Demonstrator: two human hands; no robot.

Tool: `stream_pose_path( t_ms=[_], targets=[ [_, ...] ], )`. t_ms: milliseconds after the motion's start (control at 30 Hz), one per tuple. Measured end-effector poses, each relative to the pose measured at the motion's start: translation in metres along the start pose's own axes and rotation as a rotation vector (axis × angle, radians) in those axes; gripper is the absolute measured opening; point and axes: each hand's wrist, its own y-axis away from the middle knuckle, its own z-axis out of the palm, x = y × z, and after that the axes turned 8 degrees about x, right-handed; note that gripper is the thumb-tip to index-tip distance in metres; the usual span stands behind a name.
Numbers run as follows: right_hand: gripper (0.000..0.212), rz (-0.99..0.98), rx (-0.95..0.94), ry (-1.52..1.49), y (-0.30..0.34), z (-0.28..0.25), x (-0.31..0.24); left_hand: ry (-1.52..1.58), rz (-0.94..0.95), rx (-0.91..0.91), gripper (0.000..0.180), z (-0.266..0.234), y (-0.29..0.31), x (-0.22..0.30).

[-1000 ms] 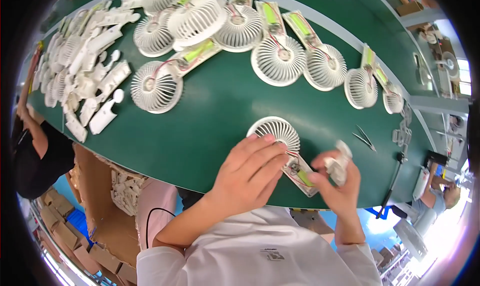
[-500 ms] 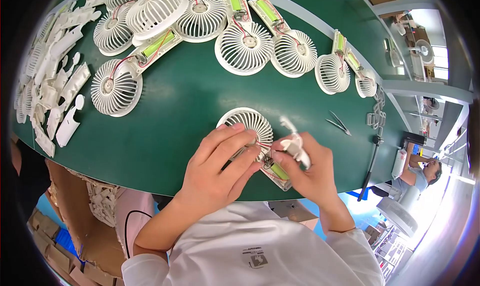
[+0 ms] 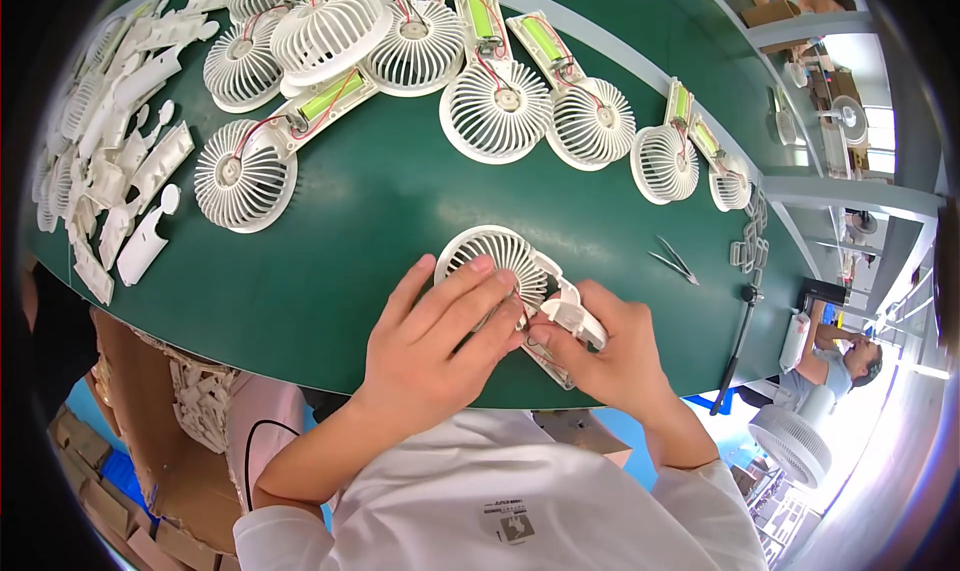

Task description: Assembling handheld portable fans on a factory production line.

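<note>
In front of me on the green table lies a white handheld fan body [image 3: 493, 245], its round slatted grille pointing away and its handle toward me at a slant. My left hand [image 3: 437, 336] rests over the near left side of it, holding it, with fingertips at the joint of grille and handle. Its thumb is hidden. My right hand [image 3: 612, 346] grips a curved white plastic cover piece [image 3: 572, 311] above the handle, its narrow arm reaching to the grille's right rim. Thin red wires show by the fingertips; hands and cover hide most of the handle.
Several open fan bodies [image 3: 497, 111] with green batteries line the far side. White plastic parts [image 3: 120, 171] are heaped at the left. Tweezers [image 3: 675, 260] and a chain of grey links [image 3: 752, 233] lie rightward. A torn carton [image 3: 190, 471] stands below left; a person [image 3: 835, 356] sits far right.
My right hand has turned the cover piece and brought it left and down, over the fan's handle against the grille edge. The left hand stays on the fan; the view has shifted slightly.
</note>
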Motion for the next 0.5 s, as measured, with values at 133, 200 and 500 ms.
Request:
stream_pose_path(
  t_ms=[133,200,500],
  targets=[
    [0.013,-0.033,-0.083,0.131,-0.006,-0.007,-0.006,-0.218,0.099,-0.155,0.047,-0.003,0.010,0.008],
    [0.014,0.076,-0.139,-0.007,-0.016,-0.015,-0.004,-0.228,0.099,-0.226,0.049,-0.010,0.010,0.004],
    [0.036,0.014,-0.083,-0.063,-0.044,-0.002,-0.009,-0.206,0.143,-0.331,0.048,-0.011,0.003,0.007]
  ],
)
